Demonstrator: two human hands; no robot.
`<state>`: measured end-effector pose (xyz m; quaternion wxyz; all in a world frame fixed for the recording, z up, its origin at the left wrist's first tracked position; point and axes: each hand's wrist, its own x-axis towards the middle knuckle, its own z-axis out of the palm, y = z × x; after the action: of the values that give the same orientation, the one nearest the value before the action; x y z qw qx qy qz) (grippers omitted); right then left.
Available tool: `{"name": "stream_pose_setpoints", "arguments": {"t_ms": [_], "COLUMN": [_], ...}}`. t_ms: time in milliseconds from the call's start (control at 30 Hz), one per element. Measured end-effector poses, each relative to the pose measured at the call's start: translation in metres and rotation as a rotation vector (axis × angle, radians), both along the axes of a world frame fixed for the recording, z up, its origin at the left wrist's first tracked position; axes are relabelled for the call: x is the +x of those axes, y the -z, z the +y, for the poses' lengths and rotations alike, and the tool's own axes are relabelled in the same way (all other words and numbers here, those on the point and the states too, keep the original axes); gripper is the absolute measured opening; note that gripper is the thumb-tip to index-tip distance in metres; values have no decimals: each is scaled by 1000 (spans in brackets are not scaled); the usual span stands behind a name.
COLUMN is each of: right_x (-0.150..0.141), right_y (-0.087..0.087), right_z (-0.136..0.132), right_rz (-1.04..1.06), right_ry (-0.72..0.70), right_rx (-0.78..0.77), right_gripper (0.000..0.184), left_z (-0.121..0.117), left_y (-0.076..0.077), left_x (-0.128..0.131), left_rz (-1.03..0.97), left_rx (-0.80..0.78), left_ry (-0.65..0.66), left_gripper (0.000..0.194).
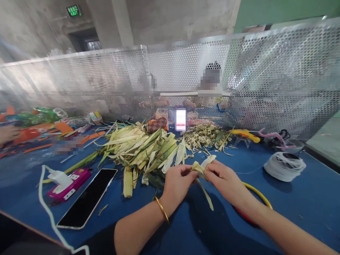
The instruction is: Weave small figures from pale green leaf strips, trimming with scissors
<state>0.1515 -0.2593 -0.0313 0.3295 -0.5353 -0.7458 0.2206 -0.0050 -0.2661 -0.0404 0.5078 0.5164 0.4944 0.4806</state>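
Between my two hands is a pale strip of corn husk [198, 168], folded at the top, with a thin end hanging below. My left hand [178, 179], a gold bangle on its wrist, pinches the husk from the left. From the right, my right hand [221, 176] grips it between thumb and fingers, and a whitish piece of husk sticks up beside those fingers. A large heap of green and cream corn husks [140, 148] lies just beyond my left hand. Behind my hands is a pile of small curled husk bits [205, 136].
A phone [87, 198] and a magenta power strip [70, 184] with a white cable lie left. At right are a spool of white thread [284, 166], a yellow glue gun [244, 134] and a yellow-red ring [259, 194]. A perforated metal screen [175, 67] stands behind; another person's hand [9, 134] is far left.
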Motion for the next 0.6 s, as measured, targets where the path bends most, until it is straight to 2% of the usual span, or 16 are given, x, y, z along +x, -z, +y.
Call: {"name": "stream_pose_setpoints", "arguments": {"t_ms": [233,400,467,533,600], "right_x": [-2,-3,-3,-2,-2], "right_y": [-2,-4,-2,-1,0], "right_z": [-7,-10,-9,-8,-7], "right_rz": [-95,-190,-189,-154,-66], "right_ry": [-13,-6,-18,-34,-15], "right_rx": [81,101,99,90,43], "right_gripper": [31,30,31,29,18], "left_z": [1,1,0,-1,-3], "left_y": [4,5,6,6,6], "left_x": [-2,-1,0,0,-1], "left_rz": [160,76,74,152,256], "left_rx": [76,20,12,55,116], "left_ry": [-1,16,35,53,71], "left_gripper": [16,18,14,13,16]}}
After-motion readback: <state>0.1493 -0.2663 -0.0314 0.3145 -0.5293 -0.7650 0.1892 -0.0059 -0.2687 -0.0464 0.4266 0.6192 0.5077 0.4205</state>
